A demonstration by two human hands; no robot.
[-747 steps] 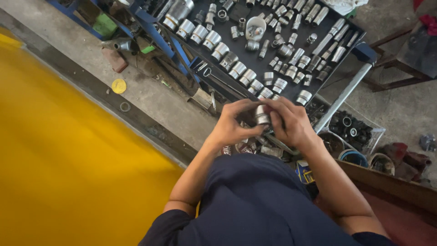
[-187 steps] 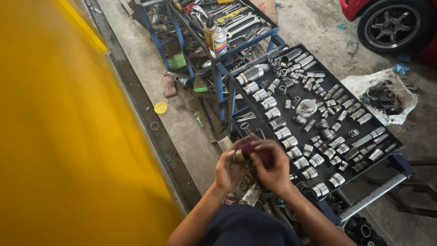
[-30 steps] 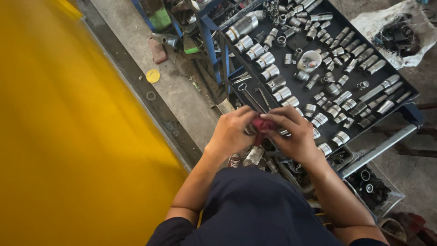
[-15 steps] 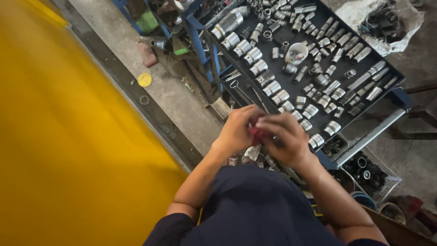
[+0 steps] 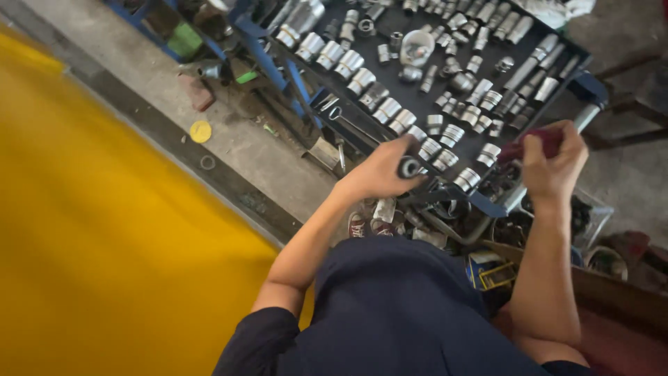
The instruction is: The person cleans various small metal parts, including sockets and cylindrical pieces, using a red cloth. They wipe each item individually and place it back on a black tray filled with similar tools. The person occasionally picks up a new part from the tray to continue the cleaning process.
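While our left hand (image 5: 379,170) grips a dark socket (image 5: 408,167) just over the tray (image 5: 557,49) of sockets, our right hand (image 5: 553,163) clutches a red rag (image 5: 532,145) — wiping looks done, setting down remains.

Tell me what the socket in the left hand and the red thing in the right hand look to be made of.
Short round silver socket in the left hand: likely polished or chromed steel, with a bright rim and dark bore. Dark red crumpled piece in the right hand: probably matte cloth; motion blur leaves it unsure.

Right hand (image 5: 553,163) mostly hides the red rag (image 5: 536,145).
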